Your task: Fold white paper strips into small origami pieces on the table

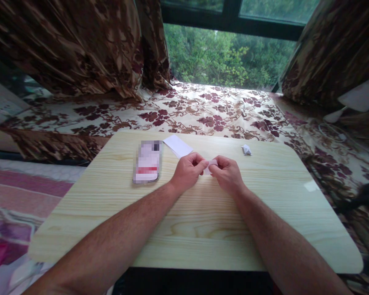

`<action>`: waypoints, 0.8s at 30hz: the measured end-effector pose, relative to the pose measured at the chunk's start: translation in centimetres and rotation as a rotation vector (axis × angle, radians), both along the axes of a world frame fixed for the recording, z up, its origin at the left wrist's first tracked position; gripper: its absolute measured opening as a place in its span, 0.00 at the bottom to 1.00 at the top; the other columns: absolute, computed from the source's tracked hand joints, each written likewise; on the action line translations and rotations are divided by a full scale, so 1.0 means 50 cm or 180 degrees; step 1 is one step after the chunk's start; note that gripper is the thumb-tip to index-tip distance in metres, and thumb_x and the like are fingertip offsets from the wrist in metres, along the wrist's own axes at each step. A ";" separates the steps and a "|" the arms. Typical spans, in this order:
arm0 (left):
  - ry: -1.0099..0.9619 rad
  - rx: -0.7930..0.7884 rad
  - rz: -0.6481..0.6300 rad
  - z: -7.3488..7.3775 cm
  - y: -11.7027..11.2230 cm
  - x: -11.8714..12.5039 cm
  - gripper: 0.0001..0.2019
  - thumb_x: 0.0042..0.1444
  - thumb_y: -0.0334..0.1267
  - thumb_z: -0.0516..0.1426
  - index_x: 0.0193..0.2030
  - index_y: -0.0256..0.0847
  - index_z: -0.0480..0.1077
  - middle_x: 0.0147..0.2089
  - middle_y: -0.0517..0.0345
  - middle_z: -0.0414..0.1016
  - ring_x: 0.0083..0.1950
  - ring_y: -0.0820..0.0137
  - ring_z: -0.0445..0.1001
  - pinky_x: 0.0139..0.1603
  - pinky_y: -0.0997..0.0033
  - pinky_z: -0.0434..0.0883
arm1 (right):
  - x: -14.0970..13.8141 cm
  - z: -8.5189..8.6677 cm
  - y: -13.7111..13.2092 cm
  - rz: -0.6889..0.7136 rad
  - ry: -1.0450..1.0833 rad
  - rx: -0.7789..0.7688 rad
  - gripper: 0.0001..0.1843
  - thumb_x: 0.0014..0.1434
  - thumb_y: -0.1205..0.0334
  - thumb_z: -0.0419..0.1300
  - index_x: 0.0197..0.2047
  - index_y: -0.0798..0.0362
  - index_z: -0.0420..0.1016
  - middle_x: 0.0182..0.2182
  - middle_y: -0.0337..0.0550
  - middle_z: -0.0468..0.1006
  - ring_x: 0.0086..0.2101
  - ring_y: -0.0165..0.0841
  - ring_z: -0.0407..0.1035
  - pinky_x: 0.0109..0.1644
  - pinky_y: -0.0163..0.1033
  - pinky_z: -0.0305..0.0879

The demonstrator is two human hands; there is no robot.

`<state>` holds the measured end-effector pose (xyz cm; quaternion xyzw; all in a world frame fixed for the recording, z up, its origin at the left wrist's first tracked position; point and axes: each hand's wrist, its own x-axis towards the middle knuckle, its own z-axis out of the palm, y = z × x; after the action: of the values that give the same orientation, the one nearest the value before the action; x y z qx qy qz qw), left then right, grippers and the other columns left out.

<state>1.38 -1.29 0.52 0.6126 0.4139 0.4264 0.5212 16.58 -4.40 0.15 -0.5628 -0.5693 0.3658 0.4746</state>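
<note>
A small piece of white paper is held between my two hands, over the middle of the table. My left hand pinches its left side with thumb and fingers. On the other side, my right hand grips the paper, thumb on top. Fingers cover much of the piece, so its full shape is hidden. Just behind my left hand lie flat white paper sheets. A small folded white paper shape rests to the right, beyond my right hand.
A blurred-out phone lies left of my hands on the light wooden table. Behind the table stretches a floral-covered ledge below a window, with patterned curtains at the sides. A white lamp-like object stands at right.
</note>
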 end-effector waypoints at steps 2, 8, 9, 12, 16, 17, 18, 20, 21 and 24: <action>-0.0005 -0.0032 0.0023 0.000 0.002 -0.001 0.11 0.53 0.43 0.61 0.28 0.38 0.69 0.21 0.64 0.68 0.22 0.77 0.63 0.24 0.76 0.59 | 0.000 -0.003 0.001 0.0013 0.0076 -0.0016 0.07 0.53 0.62 0.57 0.25 0.54 0.68 0.20 0.34 0.68 0.22 0.26 0.58 0.24 0.33 0.49; -0.0022 -0.0059 0.0017 -0.001 0.004 -0.002 0.13 0.52 0.45 0.63 0.28 0.38 0.69 0.21 0.63 0.69 0.22 0.76 0.64 0.25 0.75 0.61 | 0.000 -0.009 0.003 0.0002 0.0070 -0.0041 0.06 0.52 0.63 0.57 0.25 0.54 0.68 0.20 0.35 0.69 0.22 0.27 0.59 0.24 0.33 0.51; -0.0025 -0.0052 0.0004 -0.001 0.004 -0.002 0.13 0.52 0.45 0.63 0.28 0.38 0.69 0.21 0.63 0.69 0.22 0.76 0.64 0.25 0.75 0.61 | 0.001 -0.009 0.003 -0.0024 0.0048 -0.0042 0.06 0.52 0.63 0.57 0.25 0.54 0.68 0.20 0.34 0.69 0.22 0.27 0.59 0.24 0.33 0.50; -0.0062 -0.0069 -0.0035 -0.002 0.003 -0.001 0.12 0.53 0.44 0.63 0.29 0.38 0.69 0.21 0.63 0.70 0.23 0.76 0.65 0.25 0.75 0.61 | 0.001 -0.008 0.002 -0.0034 0.0066 -0.0033 0.06 0.52 0.63 0.57 0.24 0.54 0.68 0.20 0.34 0.68 0.21 0.26 0.58 0.24 0.33 0.50; -0.0081 -0.0093 -0.0042 -0.003 0.004 -0.001 0.11 0.53 0.42 0.62 0.29 0.38 0.69 0.22 0.63 0.70 0.23 0.77 0.64 0.25 0.75 0.61 | 0.000 -0.008 0.003 0.0009 0.0202 -0.0055 0.05 0.51 0.63 0.57 0.25 0.54 0.69 0.20 0.34 0.69 0.21 0.26 0.58 0.24 0.33 0.51; -0.0079 -0.0093 -0.0031 -0.003 0.004 -0.002 0.11 0.53 0.42 0.62 0.29 0.38 0.69 0.22 0.63 0.69 0.23 0.77 0.64 0.25 0.75 0.61 | -0.001 -0.008 0.003 0.0017 0.0208 -0.0065 0.05 0.51 0.63 0.57 0.25 0.54 0.69 0.20 0.34 0.69 0.21 0.26 0.59 0.24 0.33 0.51; -0.0075 -0.0088 -0.0016 -0.003 0.004 -0.002 0.11 0.53 0.43 0.62 0.29 0.38 0.69 0.22 0.63 0.69 0.23 0.76 0.64 0.25 0.75 0.61 | -0.001 -0.008 0.003 0.0021 0.0200 -0.0069 0.05 0.51 0.63 0.57 0.25 0.54 0.69 0.20 0.34 0.69 0.21 0.26 0.59 0.24 0.33 0.51; -0.0064 -0.0059 0.0002 -0.003 0.004 -0.002 0.11 0.54 0.43 0.62 0.28 0.38 0.69 0.22 0.63 0.69 0.23 0.76 0.64 0.25 0.75 0.61 | -0.001 -0.007 0.003 0.0006 0.0156 -0.0065 0.05 0.51 0.63 0.57 0.25 0.54 0.69 0.20 0.35 0.69 0.21 0.26 0.59 0.24 0.33 0.50; -0.0059 -0.0042 0.0000 -0.003 0.004 -0.002 0.11 0.54 0.43 0.61 0.28 0.38 0.69 0.22 0.63 0.69 0.23 0.76 0.64 0.25 0.75 0.61 | -0.001 -0.007 0.003 -0.0010 0.0125 -0.0063 0.05 0.51 0.63 0.57 0.25 0.54 0.69 0.20 0.35 0.69 0.21 0.26 0.58 0.23 0.33 0.50; -0.0066 -0.0017 -0.0022 -0.005 0.003 -0.001 0.11 0.54 0.43 0.61 0.28 0.38 0.69 0.21 0.63 0.69 0.22 0.76 0.64 0.25 0.75 0.61 | 0.000 -0.005 0.003 -0.0038 0.0071 -0.0061 0.06 0.51 0.63 0.57 0.25 0.54 0.69 0.20 0.35 0.69 0.21 0.26 0.57 0.23 0.33 0.49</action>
<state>1.33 -1.12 0.28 0.6082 0.4075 0.4297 0.5286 16.56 -4.27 -0.12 -0.5666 -0.5571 0.3748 0.4776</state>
